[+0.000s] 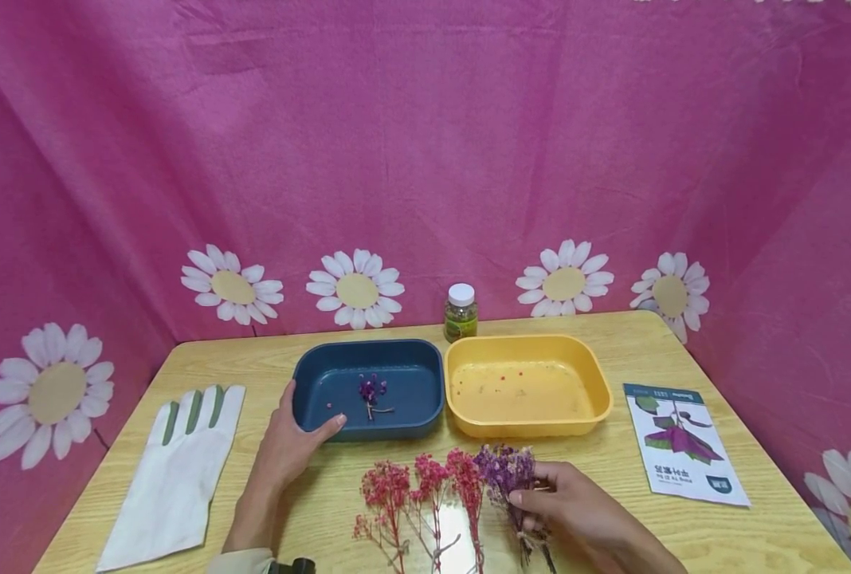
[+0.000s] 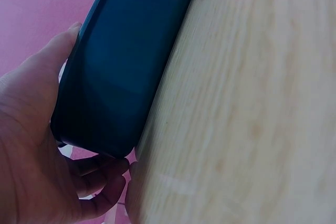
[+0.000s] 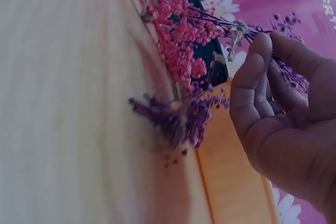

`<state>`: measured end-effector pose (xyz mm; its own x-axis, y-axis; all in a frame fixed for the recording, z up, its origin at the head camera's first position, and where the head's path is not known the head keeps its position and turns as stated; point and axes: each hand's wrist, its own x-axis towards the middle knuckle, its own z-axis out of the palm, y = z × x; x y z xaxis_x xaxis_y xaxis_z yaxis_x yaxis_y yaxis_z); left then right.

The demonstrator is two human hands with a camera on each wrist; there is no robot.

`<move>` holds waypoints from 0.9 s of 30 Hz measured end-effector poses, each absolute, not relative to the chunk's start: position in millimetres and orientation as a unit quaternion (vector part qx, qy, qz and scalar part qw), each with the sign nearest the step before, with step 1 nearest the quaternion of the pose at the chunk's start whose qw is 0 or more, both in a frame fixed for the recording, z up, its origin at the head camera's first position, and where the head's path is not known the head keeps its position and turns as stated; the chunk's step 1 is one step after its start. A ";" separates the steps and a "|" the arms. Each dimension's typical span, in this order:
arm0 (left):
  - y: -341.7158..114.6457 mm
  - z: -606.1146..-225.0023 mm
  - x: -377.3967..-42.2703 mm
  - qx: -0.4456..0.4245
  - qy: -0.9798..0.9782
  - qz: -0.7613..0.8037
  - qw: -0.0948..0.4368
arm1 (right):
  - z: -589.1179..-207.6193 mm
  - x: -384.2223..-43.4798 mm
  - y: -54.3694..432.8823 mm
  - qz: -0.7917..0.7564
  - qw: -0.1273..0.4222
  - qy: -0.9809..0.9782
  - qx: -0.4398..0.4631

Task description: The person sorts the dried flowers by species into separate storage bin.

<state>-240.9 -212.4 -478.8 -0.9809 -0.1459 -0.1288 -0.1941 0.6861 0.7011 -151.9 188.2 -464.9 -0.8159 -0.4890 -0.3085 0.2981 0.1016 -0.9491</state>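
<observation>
My left hand [image 1: 287,442] grips the left end of a dark blue tub [image 1: 425,430], thumb over the near rim and fingers round the outer corner. A small sprig of purple dried flowers [image 1: 372,388] lies in that tub. With my right hand [image 1: 569,502] I pinch a thin bunch of purple dried flowers [image 3: 287,72] by its stems, close to a twine tie [image 3: 239,29]. Below it in the right wrist view, another purple bunch [image 3: 184,121] lies on the table. Three bunches of pink dried flowers [image 1: 386,486] lie to the left of the purple ones.
Beside the blue tub stands a yellow tub [image 1: 529,428] with scattered petals inside. A white-lidded jar [image 1: 460,315] is behind them. On the left lies a white and green glove [image 1: 174,478], on the right a seed packet [image 1: 684,446]. A pink flowered cloth [image 1: 425,159] surrounds the table.
</observation>
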 end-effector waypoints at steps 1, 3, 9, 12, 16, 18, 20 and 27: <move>-212.4 -478.3 -241.0 -0.092 0.917 0.386 0.031 | -462.7 -153.4 186.1 -0.666 0.291 0.683 -0.070; -212.2 -477.6 -241.2 -0.093 0.917 0.387 0.031 | -459.1 -157.7 181.3 -0.659 0.277 0.695 -0.073; -211.6 -477.0 -240.4 -0.097 0.917 0.386 0.037 | -450.6 -177.2 167.7 -0.615 0.210 0.755 -0.090; -211.8 -477.0 -240.1 -0.099 0.917 0.384 0.037 | -446.3 -189.9 160.7 -0.618 0.175 0.761 -0.093; -211.8 -478.7 -239.5 -0.101 0.916 0.386 0.035 | -441.3 -205.4 149.4 -0.631 0.144 0.758 -0.077; -211.5 -479.7 -239.5 -0.101 0.916 0.386 0.034 | -439.0 -212.1 143.2 -0.635 0.142 0.756 -0.070; -211.2 -480.3 -239.7 -0.100 0.916 0.386 0.033 | -436.2 -218.1 136.7 -0.639 0.141 0.754 -0.058; -212.5 -480.4 -239.9 -0.100 0.918 0.382 0.027 | -418.5 -234.2 112.1 -0.629 0.124 0.766 -0.043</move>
